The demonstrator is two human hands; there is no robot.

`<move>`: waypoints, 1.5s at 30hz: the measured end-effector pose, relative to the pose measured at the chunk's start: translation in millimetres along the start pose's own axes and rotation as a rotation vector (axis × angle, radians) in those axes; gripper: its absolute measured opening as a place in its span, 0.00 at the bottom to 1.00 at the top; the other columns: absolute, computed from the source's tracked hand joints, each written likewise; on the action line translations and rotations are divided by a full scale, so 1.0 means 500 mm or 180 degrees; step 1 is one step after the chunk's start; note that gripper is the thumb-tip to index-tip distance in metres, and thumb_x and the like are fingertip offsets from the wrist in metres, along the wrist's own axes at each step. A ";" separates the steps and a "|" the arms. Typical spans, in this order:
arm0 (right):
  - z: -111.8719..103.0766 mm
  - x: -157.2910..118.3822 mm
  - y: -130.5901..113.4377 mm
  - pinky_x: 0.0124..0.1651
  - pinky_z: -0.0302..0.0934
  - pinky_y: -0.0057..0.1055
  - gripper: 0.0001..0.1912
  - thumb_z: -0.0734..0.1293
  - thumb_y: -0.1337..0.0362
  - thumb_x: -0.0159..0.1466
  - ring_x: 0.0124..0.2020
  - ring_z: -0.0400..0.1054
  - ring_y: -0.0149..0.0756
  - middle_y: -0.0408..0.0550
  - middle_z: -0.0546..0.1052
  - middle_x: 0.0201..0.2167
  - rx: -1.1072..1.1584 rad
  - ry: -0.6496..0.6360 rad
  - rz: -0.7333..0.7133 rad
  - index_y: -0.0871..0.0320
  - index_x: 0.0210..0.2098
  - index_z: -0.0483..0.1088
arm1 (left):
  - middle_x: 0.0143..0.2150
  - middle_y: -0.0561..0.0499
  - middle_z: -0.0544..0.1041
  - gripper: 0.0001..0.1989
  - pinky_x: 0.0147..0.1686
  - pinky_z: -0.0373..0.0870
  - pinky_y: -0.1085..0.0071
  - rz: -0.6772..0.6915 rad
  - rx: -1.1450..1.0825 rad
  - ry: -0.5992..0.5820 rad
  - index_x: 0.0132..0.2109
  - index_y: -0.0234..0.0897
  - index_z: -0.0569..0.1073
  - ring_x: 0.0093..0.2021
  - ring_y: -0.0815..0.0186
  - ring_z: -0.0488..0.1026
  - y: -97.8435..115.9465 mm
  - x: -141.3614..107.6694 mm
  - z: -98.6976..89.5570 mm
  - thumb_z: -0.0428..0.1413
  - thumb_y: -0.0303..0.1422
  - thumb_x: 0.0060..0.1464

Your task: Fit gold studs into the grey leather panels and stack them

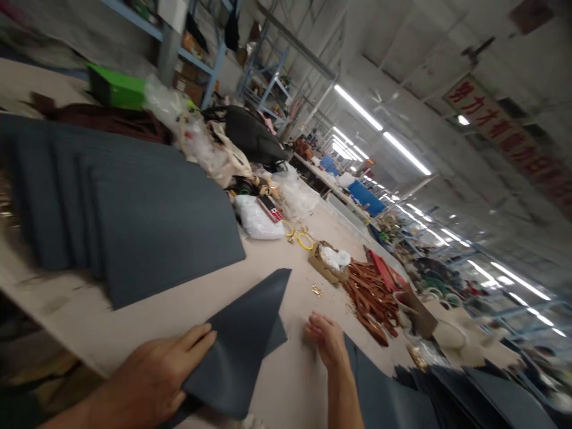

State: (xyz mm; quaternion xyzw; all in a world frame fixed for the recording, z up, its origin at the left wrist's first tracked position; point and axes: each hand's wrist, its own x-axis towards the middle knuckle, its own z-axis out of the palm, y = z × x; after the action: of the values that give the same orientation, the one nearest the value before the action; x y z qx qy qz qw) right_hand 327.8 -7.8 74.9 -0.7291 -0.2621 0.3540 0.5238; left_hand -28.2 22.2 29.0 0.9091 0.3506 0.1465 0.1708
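Note:
My left hand (pixel 167 363) grips the edge of a dark blue-grey leather-like panel (pixel 236 345), thumb below and fingers on top. The panel is bent upward and its far corner points away from me. Part of a dark layer shows beneath it on the right. To the right of the panel, my right hand (pixel 326 336) hovers close to the tabletop, its fingers loosely bent and slightly blurred, with nothing visible in them. Just beyond that hand lie small gold-coloured metal pieces (pixel 316 290).
Stacked dark panels (pixel 170 208) cover the left of the table (pixel 156 310); more panels (pixel 447 387) lie at lower right. Brown straps (pixel 369 298), a small cardboard box (pixel 328 271), yellow rings (pixel 305 241) and a red phone (pixel 270 210) on a white plastic packet (pixel 252 220) sit farther back.

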 end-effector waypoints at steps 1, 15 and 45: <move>0.012 -0.012 -0.004 0.32 0.70 0.31 0.24 0.78 0.55 0.41 0.24 0.70 0.32 0.42 0.73 0.22 0.0108 -0.0098 0.0017 0.61 0.32 0.70 | 0.63 0.41 0.68 0.41 0.57 0.70 0.63 -0.0004 0.0039 -0.0210 0.62 0.35 0.66 0.57 0.56 0.71 0.005 0.000 -0.012 0.48 0.18 0.35; 0.311 -0.174 -0.065 0.27 0.61 0.24 0.08 0.64 0.67 0.57 0.22 0.68 0.30 0.42 0.74 0.20 -0.1834 -0.2026 -0.0947 0.59 0.29 0.76 | 0.47 0.43 0.74 0.25 0.41 0.76 0.59 0.0191 0.0006 -0.0427 0.51 0.34 0.69 0.42 0.54 0.75 0.023 0.004 -0.058 0.51 0.24 0.42; 0.345 -0.151 -0.076 0.28 0.61 0.22 0.12 0.76 0.60 0.49 0.26 0.71 0.30 0.39 0.76 0.23 -0.2557 -0.1744 -0.0689 0.56 0.33 0.76 | 0.53 0.47 0.78 0.28 0.46 0.75 0.62 0.0082 -0.0030 0.0277 0.54 0.43 0.74 0.45 0.57 0.78 -0.014 -0.019 0.012 0.46 0.20 0.48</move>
State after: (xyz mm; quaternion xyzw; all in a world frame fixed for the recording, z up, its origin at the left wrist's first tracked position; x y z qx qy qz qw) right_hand 144.7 47.1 94.4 -0.7221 -0.5800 0.3473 0.1471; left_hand -36.6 19.2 19.3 0.9055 0.3452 0.1897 0.1578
